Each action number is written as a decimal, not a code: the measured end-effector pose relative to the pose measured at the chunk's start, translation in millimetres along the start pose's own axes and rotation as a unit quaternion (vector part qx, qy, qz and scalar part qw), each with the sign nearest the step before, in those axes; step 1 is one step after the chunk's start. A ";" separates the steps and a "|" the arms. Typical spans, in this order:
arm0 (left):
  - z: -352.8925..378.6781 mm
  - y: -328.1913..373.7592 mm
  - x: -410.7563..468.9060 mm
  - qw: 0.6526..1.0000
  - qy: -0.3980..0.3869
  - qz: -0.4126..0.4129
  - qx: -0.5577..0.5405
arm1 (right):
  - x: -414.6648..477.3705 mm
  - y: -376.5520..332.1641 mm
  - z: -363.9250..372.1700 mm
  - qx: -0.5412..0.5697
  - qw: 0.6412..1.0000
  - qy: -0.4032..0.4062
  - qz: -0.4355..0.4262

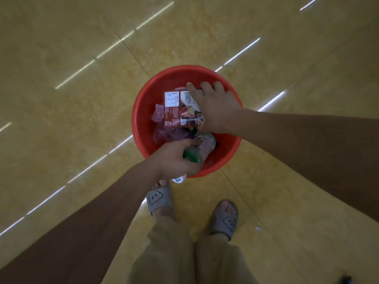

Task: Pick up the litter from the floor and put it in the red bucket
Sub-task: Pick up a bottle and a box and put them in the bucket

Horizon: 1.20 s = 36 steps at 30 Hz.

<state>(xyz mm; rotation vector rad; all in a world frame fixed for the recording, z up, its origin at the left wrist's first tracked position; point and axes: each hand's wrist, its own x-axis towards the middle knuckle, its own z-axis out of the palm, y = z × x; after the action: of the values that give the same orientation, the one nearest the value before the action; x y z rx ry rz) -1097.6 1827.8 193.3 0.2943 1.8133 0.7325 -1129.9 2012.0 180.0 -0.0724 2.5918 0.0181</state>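
a person's right hand (pixel 217 107) grasps a red carton (pixel 178 109) and the left hand (pixel 174 158) has its fingers curled round a green bottle (pixel 196 155), both low inside the red bucket (pixel 141 111) above crumpled wrappers (pixel 170 135). the bottle hangs at the near rim; released there, it could tip onto the floor (pixel 82 103). what seems a small scrap (pixel 258 228) lies uncollected beside the right foot.

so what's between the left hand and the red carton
Crumpled purple wrappers lie there, inside the red bucket, seen in the head view. The left hand grips a green bottle; the right hand holds the red carton.
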 end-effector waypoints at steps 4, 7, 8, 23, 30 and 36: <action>15.5 -17.9 37.7 0.997 -0.062 0.026 0.043 | 28.3 -20.2 29.1 -0.011 0.999 -0.005 -0.031; 16.9 -35.0 63.0 0.991 -0.067 0.039 0.108 | 49.2 -33.2 50.3 -0.003 0.999 0.000 -0.037; 15.6 -41.8 70.6 0.987 -0.059 0.052 0.137 | 55.8 -36.6 58.8 -0.002 0.999 0.003 -0.037; 37.9 -81.6 132.2 0.923 -0.026 0.006 0.384 | 110.4 -30.0 108.9 0.011 0.998 -0.056 -0.011; 42.1 -65.9 113.6 0.911 0.087 0.035 0.401 | 107.3 -21.8 109.4 0.075 0.990 -0.113 0.036; 27.0 -52.5 73.2 0.923 0.195 0.127 0.307 | 74.9 -14.7 103.4 0.069 0.994 -0.067 0.049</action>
<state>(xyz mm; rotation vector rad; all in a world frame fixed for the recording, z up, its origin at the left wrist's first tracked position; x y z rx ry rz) -1091.6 1834.9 99.7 0.8580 2.3954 0.3866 -1139.0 1996.6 52.8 0.1030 2.4520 -0.1154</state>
